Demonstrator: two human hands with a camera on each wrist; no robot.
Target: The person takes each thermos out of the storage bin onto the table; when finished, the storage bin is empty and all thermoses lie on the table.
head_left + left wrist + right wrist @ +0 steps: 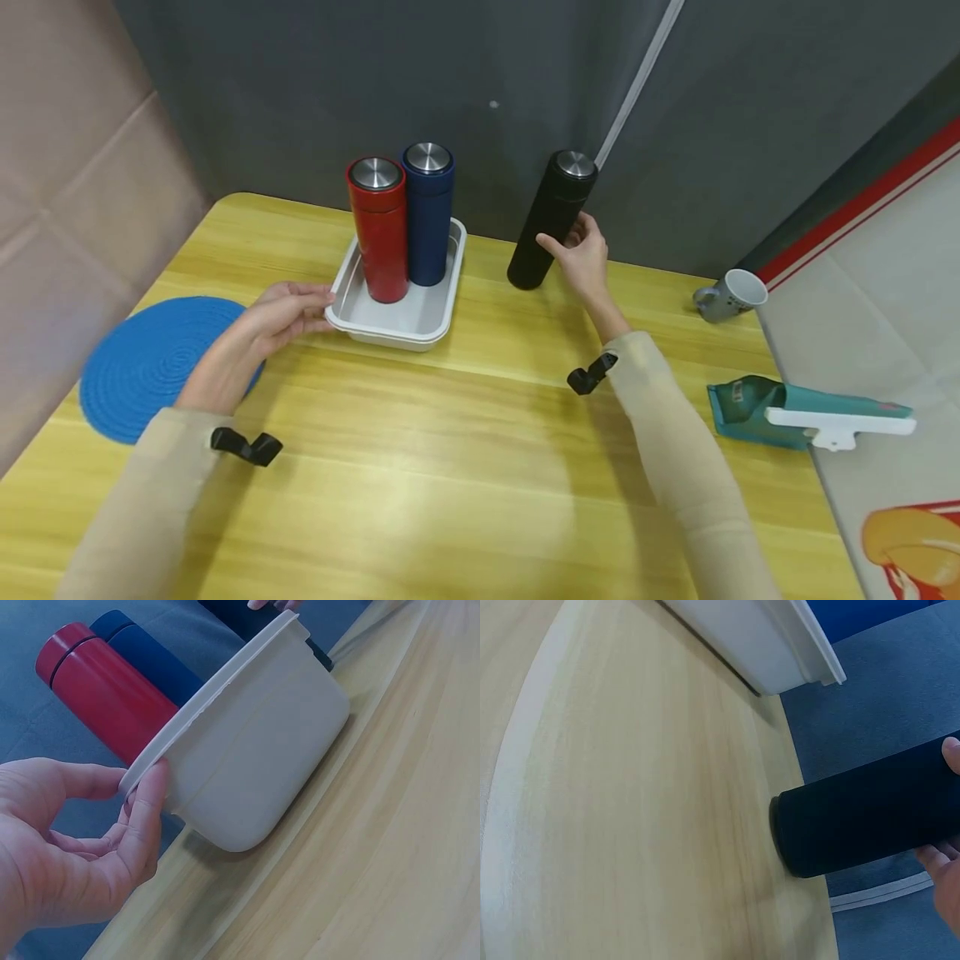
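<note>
A white tray (352,321) stands on the yellow wooden table (450,467) and holds a red flask (378,229) and a blue flask (429,212), both upright. My left hand (288,310) holds the tray's near left corner, thumb and fingers pinching the rim (150,769). To the right of the tray a black flask (551,218) stands upright on the table, and my right hand (577,250) grips its side. In the right wrist view the black flask (855,817) has its base on the table, with fingertips (949,859) on it.
A round blue woven mat (142,367) lies at the left edge. A grey mug (731,296) lies on its side at the far right. A teal pouch with a white clip (806,412) sits at the table's right edge. A grey wall is close behind.
</note>
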